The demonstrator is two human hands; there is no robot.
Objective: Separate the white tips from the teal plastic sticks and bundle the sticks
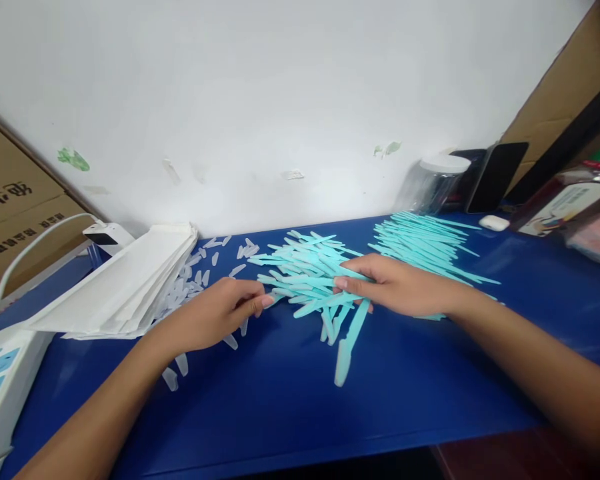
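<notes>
A loose pile of turquoise eyebrow razors (305,267) lies at the middle of the blue table, many with pale covers over their blade ends. My right hand (395,283) is closed on the handle of an eyebrow razor at the pile's right side. My left hand (233,308) pinches the covered tip of an eyebrow razor (276,295) at the pile's left edge; its fingers partly hide that tip. One capped razor (349,347) sticks out toward the front below my right hand. Loose translucent blade caps (193,287) are scattered around my left hand and forearm.
More turquoise razors (420,243) lie in a neater heap at right. White paper envelopes (125,287) are stacked left, near a power strip (10,380) and a white device (109,237). A clear jar (433,183), phone (497,177), white earbud case (494,223) and bottle (560,200) stand back right.
</notes>
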